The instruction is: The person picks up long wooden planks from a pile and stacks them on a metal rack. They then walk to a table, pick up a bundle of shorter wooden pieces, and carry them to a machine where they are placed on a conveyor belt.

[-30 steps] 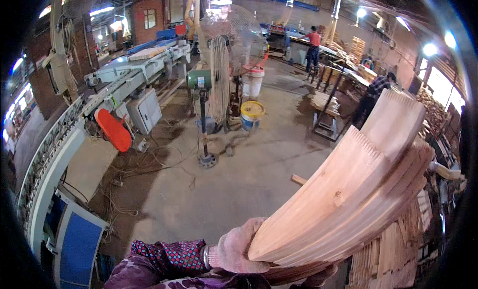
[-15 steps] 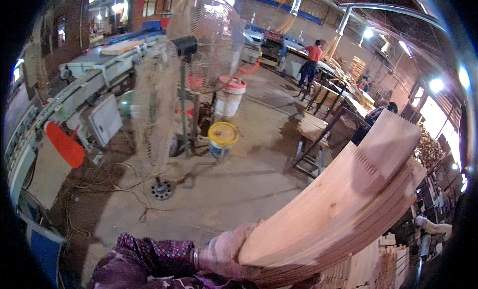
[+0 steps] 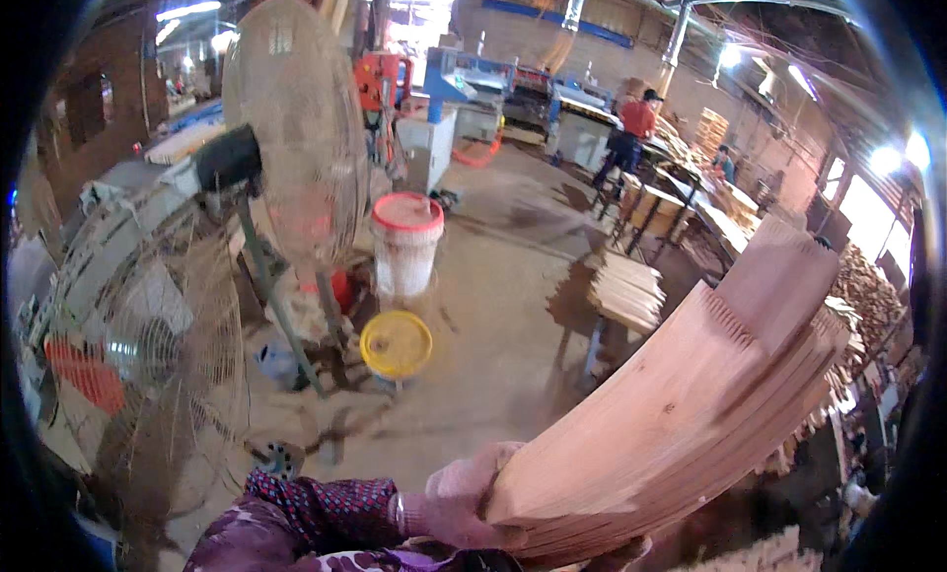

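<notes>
A stack of pale wooden boards [image 3: 631, 404] with toothed finger-joint ends slants from the bottom middle up to the right. My left hand [image 3: 472, 493], in what looks like a pale glove below a patterned purple sleeve, is closed round the near end of the stack. One board on top juts farther out at the far end than the one beside it. Under the stack's lower edge a small pale shape shows, perhaps part of my right hand [image 3: 631, 553]; its fingers are hidden by the boards.
Left stand caged fans [image 3: 296, 128] on poles. Near them are a white bucket with a red rim [image 3: 406, 251] and a yellow-lidded bucket [image 3: 396, 344]. Ahead lies a board pile [image 3: 627, 288]; a person in red [image 3: 636, 123] stands by machines farther back. More wood [image 3: 858, 286] is heaped right.
The view has swung and moved forward: the fan and buckets sit farther left and nearer, and a second fan cage shows. My left hand keeps its grip on the boards.
</notes>
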### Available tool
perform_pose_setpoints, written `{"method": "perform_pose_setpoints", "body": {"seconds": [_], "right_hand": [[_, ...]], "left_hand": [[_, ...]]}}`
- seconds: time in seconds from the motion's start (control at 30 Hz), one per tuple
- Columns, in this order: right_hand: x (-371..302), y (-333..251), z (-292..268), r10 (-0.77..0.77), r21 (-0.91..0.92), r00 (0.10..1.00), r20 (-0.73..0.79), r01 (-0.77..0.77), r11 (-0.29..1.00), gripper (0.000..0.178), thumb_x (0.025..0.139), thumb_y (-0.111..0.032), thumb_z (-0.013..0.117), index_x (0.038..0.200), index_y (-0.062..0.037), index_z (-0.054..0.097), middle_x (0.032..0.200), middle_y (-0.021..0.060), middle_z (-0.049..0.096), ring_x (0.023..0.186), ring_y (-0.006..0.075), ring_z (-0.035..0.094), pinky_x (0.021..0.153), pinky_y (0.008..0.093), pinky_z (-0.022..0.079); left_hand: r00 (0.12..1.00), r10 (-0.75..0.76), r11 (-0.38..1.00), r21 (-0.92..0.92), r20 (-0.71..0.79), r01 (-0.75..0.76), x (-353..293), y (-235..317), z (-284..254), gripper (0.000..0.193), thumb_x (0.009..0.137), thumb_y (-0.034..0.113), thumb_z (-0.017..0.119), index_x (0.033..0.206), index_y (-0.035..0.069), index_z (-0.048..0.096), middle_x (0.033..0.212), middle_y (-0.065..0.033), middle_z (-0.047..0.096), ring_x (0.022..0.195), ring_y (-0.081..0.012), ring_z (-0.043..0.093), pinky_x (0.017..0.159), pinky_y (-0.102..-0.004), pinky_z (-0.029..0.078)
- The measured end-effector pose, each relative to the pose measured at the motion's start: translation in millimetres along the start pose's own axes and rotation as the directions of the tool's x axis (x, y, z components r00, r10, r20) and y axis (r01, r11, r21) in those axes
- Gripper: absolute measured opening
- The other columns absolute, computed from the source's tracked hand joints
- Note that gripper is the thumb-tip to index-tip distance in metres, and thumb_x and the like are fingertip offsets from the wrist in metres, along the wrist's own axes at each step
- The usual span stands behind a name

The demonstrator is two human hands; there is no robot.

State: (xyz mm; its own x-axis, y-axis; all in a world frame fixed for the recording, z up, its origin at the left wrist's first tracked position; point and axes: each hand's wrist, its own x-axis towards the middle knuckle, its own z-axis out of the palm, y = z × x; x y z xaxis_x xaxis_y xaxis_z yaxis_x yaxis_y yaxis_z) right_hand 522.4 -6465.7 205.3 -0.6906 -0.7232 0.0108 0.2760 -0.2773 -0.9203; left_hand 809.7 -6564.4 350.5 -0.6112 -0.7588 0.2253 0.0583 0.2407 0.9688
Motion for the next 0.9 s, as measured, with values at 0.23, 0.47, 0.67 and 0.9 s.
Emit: {"method": "perform_pose_setpoints", "body": {"seconds": [0.23,0.47,0.67,0.9], "right_hand": [[160,27,93,0.043,-0.019,0.993,0.109,-0.041,0.999,0.049,0.085,-0.039,0.046,0.109,0.0033,0.051,0.103,0.0132,0.057,0.085,0.0231,0.055,0.072,0.0364,0.049],[294,69,176,0.039,-0.053,0.993,0.115,-0.033,0.998,0.050,0.085,-0.039,0.046,0.110,0.0035,0.051,0.103,0.0134,0.056,0.086,0.0233,0.055,0.072,0.0366,0.049],[400,80,260,0.012,-0.071,0.997,0.078,-0.007,0.997,0.051,0.084,-0.040,0.046,0.110,0.0037,0.050,0.103,0.0135,0.056,0.086,0.0236,0.055,0.073,0.0367,0.049],[513,116,332,0.010,-0.061,1.000,0.025,-0.008,0.998,0.052,0.084,-0.041,0.046,0.110,0.0039,0.050,0.104,0.0137,0.056,0.086,0.0238,0.055,0.073,0.0369,0.049]], "left_hand": [[0.996,-0.018,0.998,0.055,-0.083,0.023,128,-31,-68,0.083,0.063,0.026,0.076,0.128,0.000,0.030,0.116,-0.0150,0.051,0.109,-0.0241,0.049,0.093,-0.0331,0.038],[0.991,0.050,0.998,0.047,-0.125,-0.045,256,-86,-131,0.080,0.064,0.024,0.076,0.127,0.000,0.032,0.116,-0.0135,0.050,0.110,-0.0205,0.047,0.094,-0.0327,0.037],[0.997,0.020,0.994,-0.109,-0.080,-0.029,384,-119,-207,0.080,0.064,0.022,0.075,0.127,0.000,0.031,0.115,-0.0153,0.050,0.109,-0.0226,0.048,0.092,-0.0332,0.038],[0.997,0.057,0.998,0.025,-0.056,-0.055,507,-170,-274,0.086,0.064,0.035,0.074,0.129,0.002,0.028,0.113,-0.0197,0.051,0.106,-0.0318,0.052,0.090,-0.0363,0.040]]}}
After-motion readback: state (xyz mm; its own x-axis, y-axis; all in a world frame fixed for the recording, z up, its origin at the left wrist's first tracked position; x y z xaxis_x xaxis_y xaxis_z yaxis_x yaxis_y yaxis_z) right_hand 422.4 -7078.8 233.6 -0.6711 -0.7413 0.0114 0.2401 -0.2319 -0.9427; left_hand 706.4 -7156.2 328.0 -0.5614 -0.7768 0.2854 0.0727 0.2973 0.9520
